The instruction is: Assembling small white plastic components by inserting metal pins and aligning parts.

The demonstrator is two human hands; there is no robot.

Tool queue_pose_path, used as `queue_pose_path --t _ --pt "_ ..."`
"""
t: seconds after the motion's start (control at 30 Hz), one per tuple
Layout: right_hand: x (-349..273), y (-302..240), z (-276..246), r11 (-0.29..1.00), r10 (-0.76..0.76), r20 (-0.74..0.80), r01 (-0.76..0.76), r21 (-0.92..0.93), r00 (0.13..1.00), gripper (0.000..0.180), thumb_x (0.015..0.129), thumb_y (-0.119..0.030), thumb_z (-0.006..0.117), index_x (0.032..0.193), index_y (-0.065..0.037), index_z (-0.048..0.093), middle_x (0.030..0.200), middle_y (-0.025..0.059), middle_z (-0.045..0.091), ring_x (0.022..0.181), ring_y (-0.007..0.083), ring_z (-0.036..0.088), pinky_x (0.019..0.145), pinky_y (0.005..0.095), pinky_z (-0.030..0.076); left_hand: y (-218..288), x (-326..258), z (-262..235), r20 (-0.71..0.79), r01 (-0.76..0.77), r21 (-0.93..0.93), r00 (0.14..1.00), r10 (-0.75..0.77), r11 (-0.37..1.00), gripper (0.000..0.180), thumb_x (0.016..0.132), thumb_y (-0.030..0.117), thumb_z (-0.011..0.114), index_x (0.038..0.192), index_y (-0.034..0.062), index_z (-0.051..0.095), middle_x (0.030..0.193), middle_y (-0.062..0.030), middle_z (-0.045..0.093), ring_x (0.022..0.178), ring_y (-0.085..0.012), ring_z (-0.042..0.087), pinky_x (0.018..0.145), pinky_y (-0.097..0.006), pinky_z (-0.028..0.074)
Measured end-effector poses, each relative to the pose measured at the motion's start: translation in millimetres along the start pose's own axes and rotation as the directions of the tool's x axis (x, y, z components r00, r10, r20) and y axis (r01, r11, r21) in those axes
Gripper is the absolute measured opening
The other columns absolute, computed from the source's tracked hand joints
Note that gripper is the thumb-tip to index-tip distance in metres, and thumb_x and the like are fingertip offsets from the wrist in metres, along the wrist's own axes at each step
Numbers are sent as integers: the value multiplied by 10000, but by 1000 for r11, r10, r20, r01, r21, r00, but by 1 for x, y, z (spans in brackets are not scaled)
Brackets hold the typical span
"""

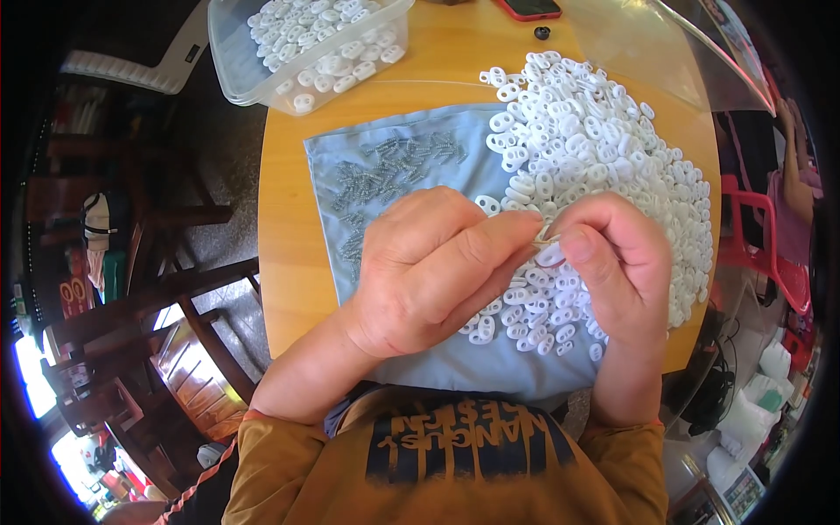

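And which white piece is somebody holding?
The white piece in the right hand, close to the left hand; the others lie in the pile or clear tub.

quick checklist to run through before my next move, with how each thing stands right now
1. White piece in hand: ok, at the fingertips of the right hand.
2. Left hand gripping something: cannot tell, its fingertips are pinched but what is between them is unclear.
3. Springs apart from the white pile: ok where visible, they lie to its left on the cloth.
4. Pile all on the cloth: not ok, much of it lies on the bare table.
5. Tub fully on the table: cannot tell, its left side reaches past the edge in this view.
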State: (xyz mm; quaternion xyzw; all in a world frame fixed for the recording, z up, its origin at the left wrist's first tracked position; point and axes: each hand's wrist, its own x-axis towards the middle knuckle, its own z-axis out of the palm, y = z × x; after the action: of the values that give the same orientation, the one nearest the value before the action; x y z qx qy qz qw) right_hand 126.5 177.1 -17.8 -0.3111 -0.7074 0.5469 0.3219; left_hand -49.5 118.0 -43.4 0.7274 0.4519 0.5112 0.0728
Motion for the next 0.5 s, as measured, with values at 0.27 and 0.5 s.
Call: queue_pose_path --t 0.27,0.5 --pt "-3 -2 2 964 87 2 -85 251 996 115 854 -91 576 868 23 572 744 21 579 678 57 515 606 186 415 -1 -3 2 60 -26 -20 998 27 999 307 657 -99 651 940 10 604 701 -65 610 462 -165 494 412 -271 362" --pt "-3 1 7 938 107 -22 -94 333 994 129 817 -28 598 924 37 570 785 34 584 735 81 542 669 206 440 2 -4 4 27 1 -31 1000 0 1000 293 670 -99 626 943 6 609 733 -85 632 473 -172 529 404 -273 369"
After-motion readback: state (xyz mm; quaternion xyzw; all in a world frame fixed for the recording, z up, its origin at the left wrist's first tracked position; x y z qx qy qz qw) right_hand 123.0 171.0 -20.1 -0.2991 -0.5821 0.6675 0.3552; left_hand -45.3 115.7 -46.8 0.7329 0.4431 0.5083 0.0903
